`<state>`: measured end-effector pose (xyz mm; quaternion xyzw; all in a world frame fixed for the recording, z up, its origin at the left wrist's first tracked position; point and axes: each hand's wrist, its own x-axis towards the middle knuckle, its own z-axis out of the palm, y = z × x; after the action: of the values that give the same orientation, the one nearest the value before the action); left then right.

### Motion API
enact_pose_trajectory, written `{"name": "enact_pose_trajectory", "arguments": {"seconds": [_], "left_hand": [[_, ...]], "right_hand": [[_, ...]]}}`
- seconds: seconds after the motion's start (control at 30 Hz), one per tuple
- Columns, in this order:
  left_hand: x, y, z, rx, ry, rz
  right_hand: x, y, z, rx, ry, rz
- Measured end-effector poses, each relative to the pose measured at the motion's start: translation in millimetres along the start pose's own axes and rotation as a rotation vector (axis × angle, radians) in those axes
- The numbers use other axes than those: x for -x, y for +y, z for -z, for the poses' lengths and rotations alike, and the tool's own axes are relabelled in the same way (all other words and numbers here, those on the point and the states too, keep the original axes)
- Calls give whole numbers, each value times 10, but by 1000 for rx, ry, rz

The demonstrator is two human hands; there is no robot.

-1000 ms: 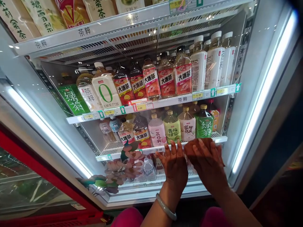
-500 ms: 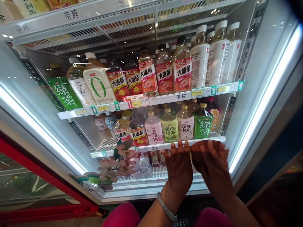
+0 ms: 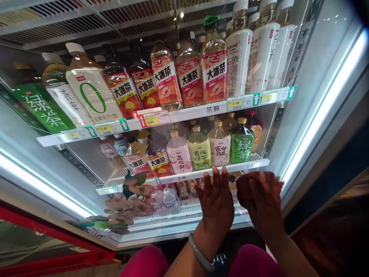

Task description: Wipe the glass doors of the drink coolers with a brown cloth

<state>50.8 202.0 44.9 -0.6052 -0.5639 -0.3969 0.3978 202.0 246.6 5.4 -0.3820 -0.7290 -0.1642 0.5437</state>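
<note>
My left hand (image 3: 217,204), with a pale bangle (image 3: 201,254) on its wrist, is raised before the glass front of a drinks fridge. Its fingers are spread and point upward, just below the middle shelf, and hold nothing. Beside it on the right, my right hand (image 3: 263,209) is bent over what looks like a dark reddish-brown cloth (image 3: 245,181). Blur smears its fingertips, and the hand covers part of the cloth. Beyond the hands stand a pink-labelled bottle (image 3: 220,146) and a green tea bottle (image 3: 242,143).
Bottled drinks line the upper shelf (image 3: 190,115) and the middle shelf (image 3: 198,172). Small clear bottles (image 3: 170,200) stand lower down. Flower decals (image 3: 121,207) show at lower left. Bright light strips run along both sides. A red-framed case (image 3: 72,261) adjoins on the left.
The view has come closer and tipped lower, so the shelves look larger. My right hand has shifted slightly right with its fingers more bent; my left hand stays spread.
</note>
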Motion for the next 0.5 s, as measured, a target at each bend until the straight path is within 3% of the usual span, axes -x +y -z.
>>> {"name": "enact_pose_trajectory", "arguments": {"seconds": [0.07, 0.17, 0.27, 0.4, 0.5], "left_hand": [[-18, 67, -33, -10, -9, -10], [-69, 204, -82, -15, -13, 3], [-112, 314, -106, 24, -23, -3], [-142, 387, -104, 139, -44, -72], [-168, 446, -110, 132, -80, -58]], "right_hand": [[-63, 129, 75, -14, 34, -179], [-443, 187, 207, -44, 127, -385], [-661, 109, 224, -54, 141, -267], [-256, 175, 124, -62, 46, 12], [44, 456, 107, -31, 14, -86]]}}
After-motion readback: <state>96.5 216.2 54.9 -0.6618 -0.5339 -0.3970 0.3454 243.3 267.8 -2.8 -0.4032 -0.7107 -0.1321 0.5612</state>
